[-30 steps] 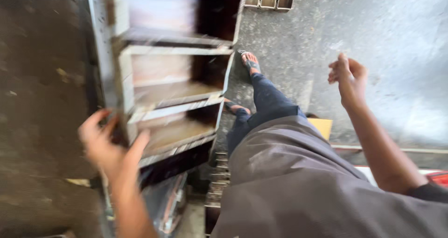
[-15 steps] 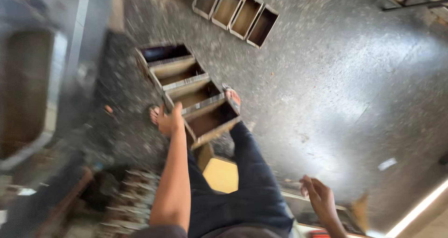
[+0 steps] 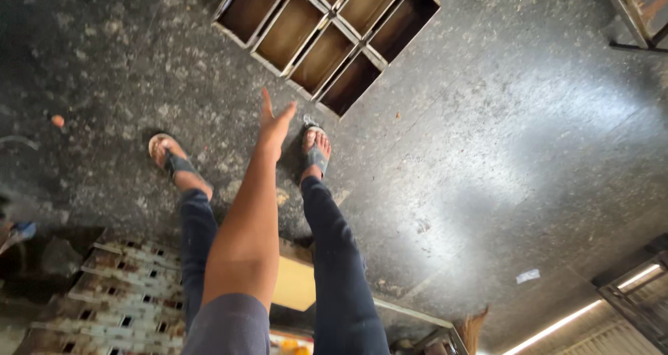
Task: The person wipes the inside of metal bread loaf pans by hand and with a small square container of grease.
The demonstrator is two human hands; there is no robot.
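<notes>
My left hand (image 3: 275,121) reaches out over the dark floor with fingers straight and apart, holding nothing. It points toward a joined set of rectangular metal moulds (image 3: 327,38) lying on the floor just beyond it, without touching them. My two feet in sandals (image 3: 314,148) stand below the hand on either side of the arm. My right hand is out of view.
A stack of worn metal trays (image 3: 118,292) sits at the lower left beside my legs, with a yellow flat object (image 3: 296,285) behind them. A metal frame (image 3: 640,14) stands at the top right. A small orange scrap (image 3: 57,120) lies on the speckled floor (image 3: 501,153).
The view has swung away from the moulds near my feet. My left hand has come off them and now stretches forward, and my right hand has left the frame.
</notes>
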